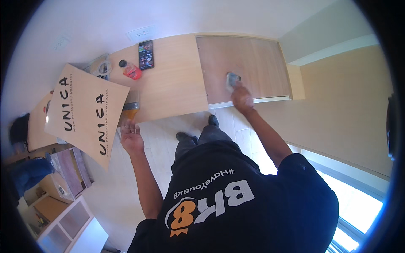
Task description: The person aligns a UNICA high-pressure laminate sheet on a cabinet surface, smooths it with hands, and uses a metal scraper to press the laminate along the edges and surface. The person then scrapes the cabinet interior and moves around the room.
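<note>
My right hand is closed on a small grey-white object, smeared by motion, so its kind is unclear. It is over the darker, reddish-brown panel set into the right part of the wooden counter. My left hand hangs at the counter's front edge with its fingers stretched out, holding nothing. Just beyond those fingers lies a wide flat brush with a yellow handle. To its left, a large pale laminate sheet with dark lettering rests at an angle, its near corner jutting past the counter edge.
On the counter lie a red drink bottle, a phone with a lit screen and a roll of tape. A tall wooden panel stands at right. White shelving is at lower left.
</note>
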Motion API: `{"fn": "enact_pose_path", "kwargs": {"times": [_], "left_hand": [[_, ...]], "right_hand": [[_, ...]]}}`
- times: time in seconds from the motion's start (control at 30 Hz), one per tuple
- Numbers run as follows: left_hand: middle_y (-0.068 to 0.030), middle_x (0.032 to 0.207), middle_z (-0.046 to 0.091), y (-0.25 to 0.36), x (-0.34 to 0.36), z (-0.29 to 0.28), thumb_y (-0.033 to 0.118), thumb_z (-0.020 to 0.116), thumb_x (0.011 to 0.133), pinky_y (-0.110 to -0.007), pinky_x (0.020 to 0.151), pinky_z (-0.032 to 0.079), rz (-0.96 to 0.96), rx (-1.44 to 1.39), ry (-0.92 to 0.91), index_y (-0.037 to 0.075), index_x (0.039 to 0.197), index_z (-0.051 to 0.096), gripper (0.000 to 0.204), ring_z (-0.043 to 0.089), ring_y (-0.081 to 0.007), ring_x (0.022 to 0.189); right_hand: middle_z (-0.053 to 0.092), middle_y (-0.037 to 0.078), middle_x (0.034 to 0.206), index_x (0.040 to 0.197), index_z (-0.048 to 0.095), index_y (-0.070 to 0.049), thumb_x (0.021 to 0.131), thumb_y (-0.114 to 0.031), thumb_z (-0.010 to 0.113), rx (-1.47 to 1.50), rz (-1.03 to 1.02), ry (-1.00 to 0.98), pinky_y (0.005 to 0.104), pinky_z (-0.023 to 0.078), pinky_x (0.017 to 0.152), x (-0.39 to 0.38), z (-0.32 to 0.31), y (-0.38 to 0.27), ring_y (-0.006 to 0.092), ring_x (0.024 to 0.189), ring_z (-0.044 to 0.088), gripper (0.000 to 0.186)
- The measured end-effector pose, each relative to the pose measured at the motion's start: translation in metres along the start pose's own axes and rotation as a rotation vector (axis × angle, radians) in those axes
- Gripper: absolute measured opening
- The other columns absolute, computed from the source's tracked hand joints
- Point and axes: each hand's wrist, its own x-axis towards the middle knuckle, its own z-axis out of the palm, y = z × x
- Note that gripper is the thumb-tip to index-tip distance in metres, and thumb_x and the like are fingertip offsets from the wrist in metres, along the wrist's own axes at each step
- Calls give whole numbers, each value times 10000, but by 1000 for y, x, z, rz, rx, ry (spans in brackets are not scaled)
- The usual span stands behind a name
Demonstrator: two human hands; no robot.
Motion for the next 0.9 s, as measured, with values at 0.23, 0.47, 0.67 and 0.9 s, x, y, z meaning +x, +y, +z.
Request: {"fn": "enact_pose_path", "kwargs": {"times": [0.23, 0.47, 0.67, 0.9], "left_hand": [[-158, 1256, 640, -110, 6, 109, 131, 690, 947, -420, 979, 512, 720, 1189, -409, -9, 1346, 571, 440, 624, -321, 1171], [-186, 1475, 496, -197, 79, 215, 265, 682, 936, -537, 1130, 357, 1023, 1767, -268, 35, 1414, 513, 556, 426, -396, 1410], [-188, 1508, 477, -204, 72, 213, 358, 601, 975, -550, 1147, 323, 1048, 1872, -244, 52, 1404, 534, 532, 388, -390, 1450], [-183, 1530, 432, -204, 70, 223, 346, 592, 965, -557, 1163, 280, 980, 1937, -215, 53, 1416, 511, 544, 332, -392, 1478]], "right_hand": [[282, 221, 1666, 1551, 414, -47, 1064, -312, 456, 275, 136, -94, 555, 224, 1245, 56, 53, -15, 392, 1542, 274, 556], [325, 147, 1665, 1512, 481, -86, 1051, -343, 493, 308, 119, -83, 565, 225, 1236, 190, 71, 30, 329, 1544, 278, 529], [373, 119, 1638, 1458, 533, -109, 976, -265, 637, 319, -41, -203, 566, 271, 1214, -3, 7, 83, 285, 1532, 311, 517], [411, 236, 1566, 1463, 511, -24, 961, -327, 662, 405, 326, 131, 588, 292, 1194, 54, 41, 84, 473, 1455, 356, 605]]}}
